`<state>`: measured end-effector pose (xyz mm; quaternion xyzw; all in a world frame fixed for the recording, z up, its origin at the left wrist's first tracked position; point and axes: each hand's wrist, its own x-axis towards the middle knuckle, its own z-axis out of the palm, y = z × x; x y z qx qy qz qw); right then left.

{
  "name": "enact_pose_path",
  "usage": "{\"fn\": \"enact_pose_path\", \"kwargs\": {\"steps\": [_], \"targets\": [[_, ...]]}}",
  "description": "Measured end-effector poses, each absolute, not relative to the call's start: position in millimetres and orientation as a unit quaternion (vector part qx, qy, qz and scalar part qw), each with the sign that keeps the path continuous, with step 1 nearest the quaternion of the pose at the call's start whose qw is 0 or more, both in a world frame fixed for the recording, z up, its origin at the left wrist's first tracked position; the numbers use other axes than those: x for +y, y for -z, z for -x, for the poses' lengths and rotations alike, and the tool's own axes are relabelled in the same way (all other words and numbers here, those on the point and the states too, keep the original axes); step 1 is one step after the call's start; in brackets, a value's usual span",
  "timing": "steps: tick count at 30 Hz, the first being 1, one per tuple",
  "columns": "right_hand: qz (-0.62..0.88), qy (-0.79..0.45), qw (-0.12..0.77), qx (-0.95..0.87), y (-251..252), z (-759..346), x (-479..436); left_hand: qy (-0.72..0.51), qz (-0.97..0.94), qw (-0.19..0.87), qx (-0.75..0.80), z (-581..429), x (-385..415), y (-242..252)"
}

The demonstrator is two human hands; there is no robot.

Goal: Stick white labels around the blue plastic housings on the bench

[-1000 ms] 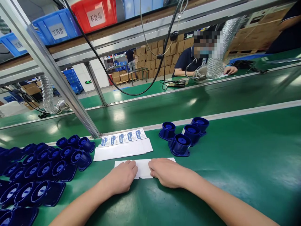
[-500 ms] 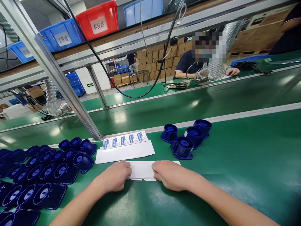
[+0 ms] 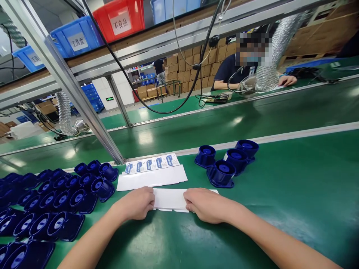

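Observation:
A small stack of white paper strips (image 3: pixel 169 199) lies flat on the green work surface, its lower edges slightly uneven. My left hand (image 3: pixel 139 203) grips the left end with curled fingers. At the right end my right hand (image 3: pixel 206 204) is closed on the same strips, thumb and fingers pinching. Just behind them rest more white sheets (image 3: pixel 153 178), and above those a label sheet (image 3: pixel 151 163) printed with blue logos. Several dark blue plastic housings (image 3: pixel 221 172) stand to the right, beyond my right hand.
Rows of similar blue housings (image 3: pixel 53 200) fill the left side. A metal post (image 3: pixel 84 89) rises behind the sheets, and a black cable (image 3: pixel 157 111) hangs in a loop. Across the green bench (image 3: pixel 174 129) a co-worker (image 3: pixel 224 76) sits by a foil duct (image 3: pixel 267 76).
The view has shifted slightly, so the scene sits a little further right and higher. Both hands keep their hold on the white strips, almost unmoved.

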<state>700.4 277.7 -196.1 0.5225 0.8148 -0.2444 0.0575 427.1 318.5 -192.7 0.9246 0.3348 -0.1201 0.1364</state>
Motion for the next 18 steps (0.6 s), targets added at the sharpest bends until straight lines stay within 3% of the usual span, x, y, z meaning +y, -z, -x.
{"fn": "enact_pose_path", "kwargs": {"steps": [10, 18], "targets": [[-0.523, 0.222, 0.048, 0.822, 199.0, -699.9, 275.9, 0.120, -0.920, 0.148, 0.342, -423.3, 334.8, 197.1], [-0.558, 0.194, 0.095, 0.801, 204.2, -685.5, 277.2, 0.118, -0.897, 0.155, 0.396, -422.2, 328.5, 202.0]]}}
